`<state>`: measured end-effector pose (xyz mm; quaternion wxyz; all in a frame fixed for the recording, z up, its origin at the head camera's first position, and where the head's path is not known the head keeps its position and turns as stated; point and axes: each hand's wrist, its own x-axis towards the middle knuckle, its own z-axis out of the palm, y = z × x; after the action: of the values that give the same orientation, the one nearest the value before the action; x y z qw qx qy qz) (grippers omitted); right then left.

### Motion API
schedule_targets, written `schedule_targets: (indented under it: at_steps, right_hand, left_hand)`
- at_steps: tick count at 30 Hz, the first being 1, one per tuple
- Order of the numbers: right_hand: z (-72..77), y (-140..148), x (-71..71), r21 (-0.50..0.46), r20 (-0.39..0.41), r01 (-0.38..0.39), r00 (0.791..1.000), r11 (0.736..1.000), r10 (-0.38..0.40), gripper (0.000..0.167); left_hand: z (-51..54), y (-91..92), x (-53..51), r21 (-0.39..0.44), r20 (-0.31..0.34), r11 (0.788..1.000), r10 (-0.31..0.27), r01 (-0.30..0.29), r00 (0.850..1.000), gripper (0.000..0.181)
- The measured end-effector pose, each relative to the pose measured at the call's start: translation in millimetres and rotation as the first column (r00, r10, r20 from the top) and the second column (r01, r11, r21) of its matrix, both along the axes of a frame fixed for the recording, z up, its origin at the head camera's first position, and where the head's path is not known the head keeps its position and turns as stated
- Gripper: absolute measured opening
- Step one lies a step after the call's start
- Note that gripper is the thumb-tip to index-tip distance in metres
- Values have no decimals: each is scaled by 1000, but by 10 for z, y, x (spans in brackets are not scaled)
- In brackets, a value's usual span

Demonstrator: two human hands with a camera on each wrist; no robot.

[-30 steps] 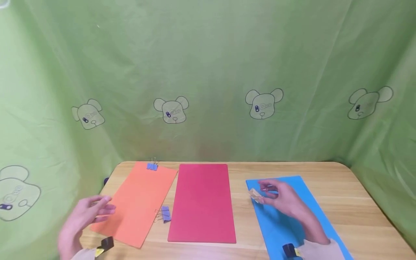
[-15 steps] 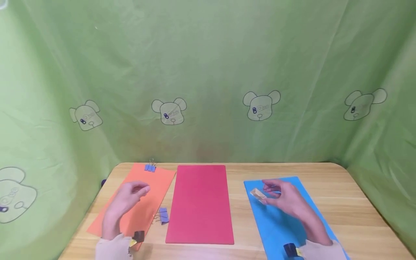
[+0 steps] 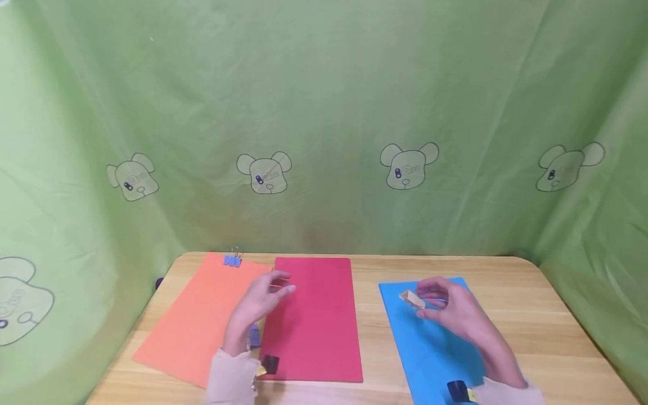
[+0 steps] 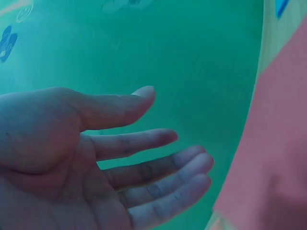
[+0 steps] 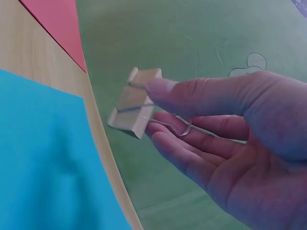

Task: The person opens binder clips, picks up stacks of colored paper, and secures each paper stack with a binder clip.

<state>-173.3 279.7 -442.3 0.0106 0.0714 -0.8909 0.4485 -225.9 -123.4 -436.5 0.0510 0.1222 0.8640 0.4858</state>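
Note:
Between thumb and fingers, my right hand (image 3: 453,306) pinches a beige binder clip (image 5: 136,103) by its wire handles, above the blue sheet (image 3: 435,360). The clip's body points left, away from the palm. My left hand (image 3: 260,298) hovers over the left edge of the red sheet (image 3: 324,326), its fingers loosely bent and holding nothing. Partly hidden behind the left wrist, a purple binder clip (image 3: 254,337) lies on the table beside the red sheet. Another purple binder clip (image 3: 232,261) is at the top edge of the orange sheet (image 3: 187,320).
The sheets lie on a light wooden table (image 3: 547,326) with rounded far corners. A green curtain (image 3: 324,112) printed with bear heads surrounds its back and sides. A small dark object (image 3: 159,282) shows beyond the left table edge.
My left hand has moved right, from the left side of the orange sheet to the red sheet's edge. The right hand has shifted slightly to the right, still pinching the beige binder clip.

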Motion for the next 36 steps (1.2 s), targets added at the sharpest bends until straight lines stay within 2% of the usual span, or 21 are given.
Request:
schedule_targets:
  at_steps: [4,7,10,13,16,19,23,27,30,34,36]
  right_hand:
    - [46,103,39,-5,25,12,1000,1000,-12,57]
    - [74,206,82,-12,24,11,1000,1000,-11,58]
    - [101,323,142,-24,8,5,1000,1000,-5,58]
    - [120,437,202,6,-28,20,999,1000,-20,56]
    - [122,537,246,81,-65,50,997,995,-45,57]
    - [117,617,271,148,-79,82,994,986,-71,57]
    - [124,687,285,180,-75,104,993,978,-91,55]
    - [138,734,302,170,-83,118,991,978,-105,55]
    - [151,774,317,162,-96,128,989,978,-114,56]
    - [172,833,327,138,-96,138,987,981,-125,58]
    - [178,855,323,121,-97,139,987,983,-128,58]
  left_hand:
    - [-74,399,-4,-20,15,997,-72,72,997,40]
    - [-161,686,0,11,67,991,-131,131,989,42]
    - [-250,922,24,104,148,980,-185,171,972,46]
    - [-316,1116,71,183,215,964,-229,191,949,53]
    - [-359,1300,134,205,250,959,-246,197,936,63]
    - [-400,1509,194,168,255,968,-228,189,940,72]
    - [-436,1804,227,20,213,988,-153,153,965,77]
    - [-436,2074,196,-109,195,990,-64,86,979,81]
    - [-425,2221,160,-86,238,996,6,15,971,84]
    - [-400,2301,117,53,315,994,74,-96,946,87]
    - [-394,2313,101,86,320,988,95,-129,943,87]
